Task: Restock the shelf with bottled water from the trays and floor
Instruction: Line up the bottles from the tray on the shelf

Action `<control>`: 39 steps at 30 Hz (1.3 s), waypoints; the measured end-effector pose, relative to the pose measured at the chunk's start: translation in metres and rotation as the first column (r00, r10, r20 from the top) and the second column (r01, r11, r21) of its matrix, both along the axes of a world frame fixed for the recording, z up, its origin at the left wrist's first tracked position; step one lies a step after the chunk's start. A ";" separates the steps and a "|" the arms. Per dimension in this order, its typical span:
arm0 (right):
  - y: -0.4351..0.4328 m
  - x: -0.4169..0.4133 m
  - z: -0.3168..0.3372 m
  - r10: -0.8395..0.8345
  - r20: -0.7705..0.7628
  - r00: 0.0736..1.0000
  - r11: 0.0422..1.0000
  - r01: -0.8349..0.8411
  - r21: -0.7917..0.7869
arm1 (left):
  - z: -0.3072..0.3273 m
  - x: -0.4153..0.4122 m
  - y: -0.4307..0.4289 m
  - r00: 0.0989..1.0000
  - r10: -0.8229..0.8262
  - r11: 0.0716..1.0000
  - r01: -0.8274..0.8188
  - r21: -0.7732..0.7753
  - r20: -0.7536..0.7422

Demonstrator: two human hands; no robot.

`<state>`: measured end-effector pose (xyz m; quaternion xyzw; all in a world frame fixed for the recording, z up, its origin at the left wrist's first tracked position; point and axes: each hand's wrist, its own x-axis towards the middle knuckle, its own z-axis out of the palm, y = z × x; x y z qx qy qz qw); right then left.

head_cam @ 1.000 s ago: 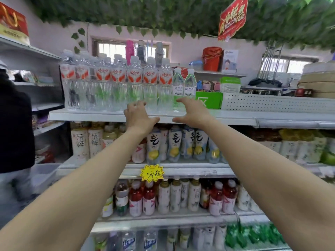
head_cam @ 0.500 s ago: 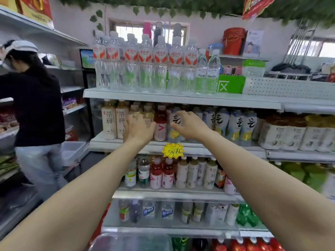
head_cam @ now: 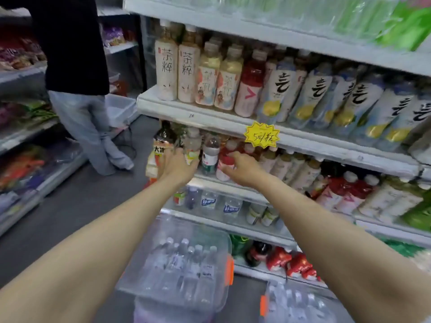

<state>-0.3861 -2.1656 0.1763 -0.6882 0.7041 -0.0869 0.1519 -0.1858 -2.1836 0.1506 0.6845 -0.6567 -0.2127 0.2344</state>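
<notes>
Both my arms reach forward and down in front of the drinks shelving. My left hand [head_cam: 177,166] and my right hand [head_cam: 242,168] hang empty with fingers apart, level with the third shelf's bottles. Below them on the floor stands a clear plastic tray [head_cam: 224,250] holding several small water bottles [head_cam: 186,264]. A second batch of water bottles [head_cam: 300,304] sits at the bottom right with an orange clip on its side. The water bottle row on the top shelf [head_cam: 268,10] is only partly in view at the frame's upper edge.
Shelves of tea and juice bottles [head_cam: 233,75] fill the right, with a yellow price tag [head_cam: 261,135] on a shelf edge. A person in a black top and jeans [head_cam: 77,73] stands in the aisle at left, by snack shelves [head_cam: 21,127] and a clear bin [head_cam: 121,108].
My view has tipped downward and both hands have dropped from the top shelf edge to the third shelf level. The floor tray of water has come into view.
</notes>
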 end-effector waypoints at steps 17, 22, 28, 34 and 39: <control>0.047 0.020 -0.341 -0.393 0.149 0.908 0.607 0.134 0.783 | -0.319 0.041 0.062 0.985 0.164 0.697 -0.149 0.702 0.045; 0.053 0.024 -0.370 -0.656 0.098 0.748 0.424 0.258 0.868 | -0.355 0.038 0.074 0.988 0.156 0.674 -0.106 0.731 0.000; 0.052 0.026 -0.392 -0.756 0.104 0.646 0.343 0.256 0.904 | -0.372 0.038 0.075 0.988 0.156 0.639 -0.093 0.764 -0.010; 0.048 0.029 -0.405 -0.774 0.146 0.617 0.338 0.206 0.918 | -0.384 0.039 0.077 0.988 0.153 0.630 -0.073 0.773 -0.032; 0.053 0.024 -0.436 -0.800 0.222 0.557 0.367 0.162 0.916 | -0.392 0.046 0.073 0.990 0.141 0.630 -0.082 0.772 -0.010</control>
